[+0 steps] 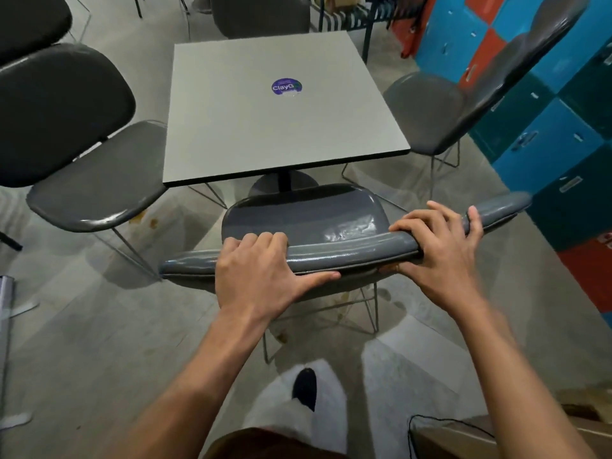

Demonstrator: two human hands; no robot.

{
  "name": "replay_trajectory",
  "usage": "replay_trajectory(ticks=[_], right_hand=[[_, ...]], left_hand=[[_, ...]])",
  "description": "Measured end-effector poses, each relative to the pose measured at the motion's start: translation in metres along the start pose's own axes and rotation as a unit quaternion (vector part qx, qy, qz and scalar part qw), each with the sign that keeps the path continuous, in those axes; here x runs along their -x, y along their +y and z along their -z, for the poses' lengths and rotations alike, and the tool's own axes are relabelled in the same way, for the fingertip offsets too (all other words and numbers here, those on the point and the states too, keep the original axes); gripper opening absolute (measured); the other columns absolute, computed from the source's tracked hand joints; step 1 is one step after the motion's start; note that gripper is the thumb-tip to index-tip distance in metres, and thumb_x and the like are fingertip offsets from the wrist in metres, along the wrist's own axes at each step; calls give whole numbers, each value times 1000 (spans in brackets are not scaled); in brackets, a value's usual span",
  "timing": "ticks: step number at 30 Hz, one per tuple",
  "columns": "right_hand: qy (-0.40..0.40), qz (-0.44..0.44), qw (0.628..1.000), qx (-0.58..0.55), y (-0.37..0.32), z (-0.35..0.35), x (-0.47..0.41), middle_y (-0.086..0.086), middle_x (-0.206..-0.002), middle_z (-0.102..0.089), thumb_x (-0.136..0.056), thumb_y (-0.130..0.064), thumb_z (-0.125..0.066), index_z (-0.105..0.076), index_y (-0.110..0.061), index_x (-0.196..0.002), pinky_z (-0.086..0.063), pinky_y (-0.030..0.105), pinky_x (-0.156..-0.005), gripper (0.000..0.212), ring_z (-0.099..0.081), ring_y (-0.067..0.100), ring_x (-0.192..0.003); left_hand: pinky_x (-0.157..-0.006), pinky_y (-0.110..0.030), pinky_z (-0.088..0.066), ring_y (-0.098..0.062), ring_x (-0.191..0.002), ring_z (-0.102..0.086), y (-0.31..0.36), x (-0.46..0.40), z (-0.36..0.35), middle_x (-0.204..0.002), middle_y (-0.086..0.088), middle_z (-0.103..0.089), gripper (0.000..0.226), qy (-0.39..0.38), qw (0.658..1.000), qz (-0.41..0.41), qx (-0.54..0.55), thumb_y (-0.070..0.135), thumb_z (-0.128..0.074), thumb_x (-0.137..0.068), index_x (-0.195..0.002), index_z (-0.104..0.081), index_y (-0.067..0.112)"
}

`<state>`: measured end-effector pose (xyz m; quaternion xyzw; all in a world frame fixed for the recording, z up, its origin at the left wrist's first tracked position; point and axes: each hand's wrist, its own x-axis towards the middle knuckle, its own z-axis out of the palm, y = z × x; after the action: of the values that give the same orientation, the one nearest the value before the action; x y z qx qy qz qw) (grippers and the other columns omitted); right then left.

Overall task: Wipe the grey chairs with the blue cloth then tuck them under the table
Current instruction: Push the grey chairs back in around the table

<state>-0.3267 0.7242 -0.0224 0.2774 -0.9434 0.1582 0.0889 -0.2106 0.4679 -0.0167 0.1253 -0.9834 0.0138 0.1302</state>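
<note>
A grey chair (304,220) stands right in front of me, its seat facing the square white table (231,127) and its front edge near the table's near side. My left hand (261,276) grips the top of the chair's backrest, fingers curled over the rim and thumb stretched along its back. My right hand (443,250) grips the same backrest further right. A second grey chair (96,190) sits at the table's left side, and a third grey chair (427,111) at its right side. No blue cloth is in view.
Blue, teal and red lockers (543,137) line the right side. A dark chair back (56,111) rises at the left, more chairs (261,14) stand beyond the table. A cardboard box (496,438) lies at bottom right. The concrete floor (99,326) shows stains under the chairs.
</note>
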Motion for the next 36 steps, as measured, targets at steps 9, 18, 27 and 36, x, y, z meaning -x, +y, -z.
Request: replay_trajectory(ticks=[9, 18, 27, 36], right_hand=[[48, 20, 998, -18, 8, -8, -1, -5, -120, -61, -73, -56, -73, -64, -33, -118, -5, 61, -120, 51, -43, 27, -136], [34, 19, 999, -28, 6, -7, 5, -4, -119, -62, -65, -50, -85, -66, -32, -119, -8, 64, -119, 60, -45, 26, -132], [28, 22, 999, -17, 7, -6, 4, -5, -121, -60, -67, -56, -84, -64, -32, -121, -6, 62, -120, 62, -44, 25, -134], [17, 19, 1000, -15, 7, -6, -4, -5, -122, -60, -68, -57, -80, -64, -32, -121, -5, 60, -121, 61, -43, 26, -135]], left_hand=[[-71, -37, -44, -21, -69, -61, 1, -1, -2, -71, 2, -64, 91, 51, 998, -6, 27, 103, -32, -72, -78, -66, 19], [-74, -35, -42, -18, -71, -61, 3, 5, -3, -74, 3, -66, 92, 50, 998, 17, 14, 106, -32, -68, -79, -67, 21], [-72, -36, -45, -20, -72, -64, 2, 4, -7, -75, 2, -69, 89, 81, 997, 10, 12, 104, -38, -69, -79, -68, 20], [-63, -37, -47, -22, -63, -62, -3, -3, -18, -65, 0, -63, 81, 172, 985, -20, 9, 98, -51, -70, -69, -64, 18]])
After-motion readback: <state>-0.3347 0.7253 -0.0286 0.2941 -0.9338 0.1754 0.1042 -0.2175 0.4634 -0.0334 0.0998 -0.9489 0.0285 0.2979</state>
